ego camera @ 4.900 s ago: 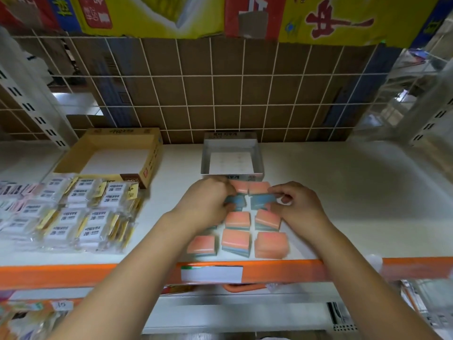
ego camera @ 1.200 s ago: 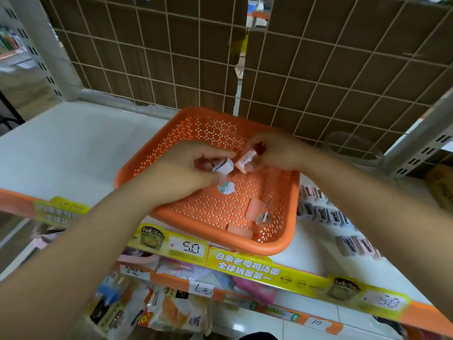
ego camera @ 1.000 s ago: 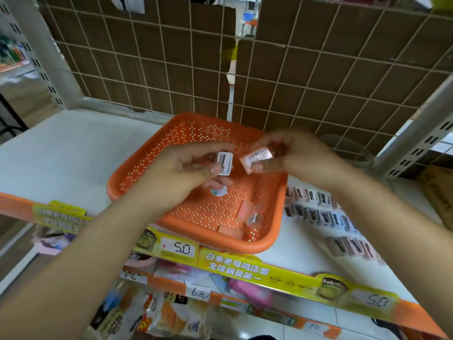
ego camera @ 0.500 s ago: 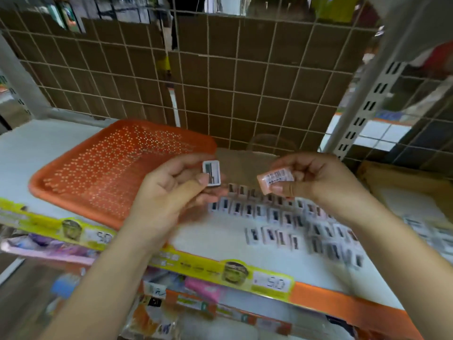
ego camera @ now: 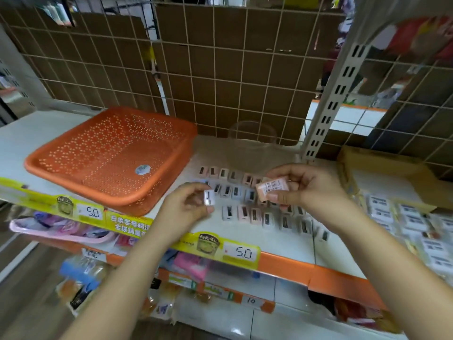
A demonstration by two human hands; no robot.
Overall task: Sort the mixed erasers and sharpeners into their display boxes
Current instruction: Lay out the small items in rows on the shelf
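Lower shelf (ego camera: 196, 288): nearest the camera, at 6 o'clock. Blurred packets and price tags; contents cannot be read.
Shelf edge (ego camera: 289, 266): orange strip with a yellow label band (ego camera: 122, 223), printed "5.0" twice.
Left hand (ego camera: 186, 208): just above the shelf front, near frame centre. Thumb and fingers curled, pinching a small white sharpener (ego camera: 209, 197), dark slot facing the camera.
Right hand (ego camera: 304, 190): at 3 o'clock of the left hand, level with it, apart from it. Thumb and forefinger pinch a pink sharpener (ego camera: 269, 190) with a barcode sticker on top; other fingers curled behind it.
Sharpener rows (ego camera: 245, 204): white and pink pieces laid flat on the white shelf (ego camera: 36, 133), directly below and behind both hands, running toward 4 o'clock. Three rough rows; the count is unclear from blur.
Wrapped erasers (ego camera: 404, 217): clear packets with white labels, on the shelf at 3 o'clock of the rows, past the right wrist.
Orange basket (ego camera: 73, 146): perforated plastic, at 10 o'clock of the left hand, its near corner overhanging the shelf edge. One small round white piece (ego camera: 142, 169) lies inside.
Clear container (ego camera: 252, 136): at 12 o'clock of the rows, against the back; faint outline only.
Cardboard box (ego camera: 392, 168): open, at 2 o'clock of the right hand, behind the erasers.
Wire grid (ego camera: 220, 69): farthest back, brown cardboard panels behind it, white slotted upright (ego camera: 333, 104) at 1 o'clock.
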